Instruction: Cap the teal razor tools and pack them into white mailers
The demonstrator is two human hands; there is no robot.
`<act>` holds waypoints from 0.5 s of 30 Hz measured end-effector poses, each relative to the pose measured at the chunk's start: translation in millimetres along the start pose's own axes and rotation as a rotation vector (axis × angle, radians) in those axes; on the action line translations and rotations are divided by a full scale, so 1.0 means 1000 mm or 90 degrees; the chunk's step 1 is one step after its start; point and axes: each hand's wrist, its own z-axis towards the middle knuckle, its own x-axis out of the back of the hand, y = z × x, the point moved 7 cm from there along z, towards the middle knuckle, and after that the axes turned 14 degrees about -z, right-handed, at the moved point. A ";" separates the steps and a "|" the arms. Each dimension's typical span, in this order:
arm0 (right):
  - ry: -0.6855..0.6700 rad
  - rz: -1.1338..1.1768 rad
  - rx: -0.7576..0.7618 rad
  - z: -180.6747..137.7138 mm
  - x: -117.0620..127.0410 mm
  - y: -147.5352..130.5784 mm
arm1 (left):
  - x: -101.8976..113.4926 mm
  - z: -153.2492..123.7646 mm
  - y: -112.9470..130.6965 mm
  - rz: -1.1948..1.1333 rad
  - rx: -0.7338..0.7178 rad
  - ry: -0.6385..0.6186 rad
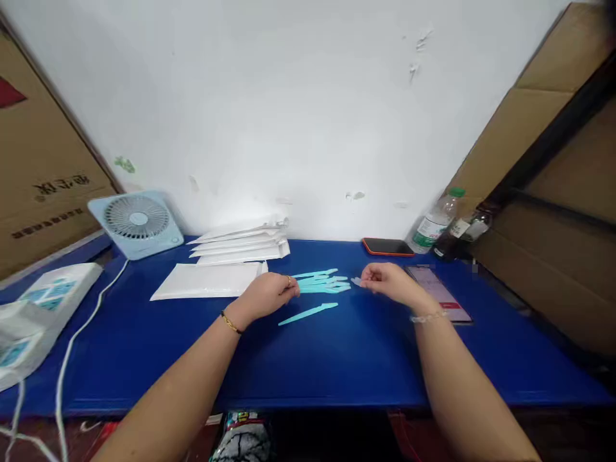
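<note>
Several turquoise eyebrow razors [321, 283] lie in a loose bunch on the blue table, their heads pointing right. My left hand [272, 293] is closed around the handle ends at the left of this bunch. A single eyebrow razor [308, 314] lies apart, nearer to me, touched by neither hand. To the right of the razor heads, my right hand [385, 282] pinches a small clear plastic piece [357, 281], which looks like a blade cover. Its exact shape is too small to make out.
White padded envelopes [240, 244] are stacked against the wall, with another envelope [206, 281] in front. A fan [138, 221] and a white power strip [43, 314] stand left. Two phones [389, 246] [440, 294] and bottles [433, 224] are at right.
</note>
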 end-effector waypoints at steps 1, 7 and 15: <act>-0.018 -0.022 -0.018 0.001 -0.002 0.006 | -0.005 0.000 0.004 0.010 -0.015 -0.016; -0.010 -0.118 -0.042 0.007 -0.006 0.016 | -0.023 0.000 0.014 0.038 -0.060 -0.026; 0.039 -0.094 0.121 0.011 -0.022 -0.030 | -0.041 0.006 0.015 0.014 -0.102 -0.045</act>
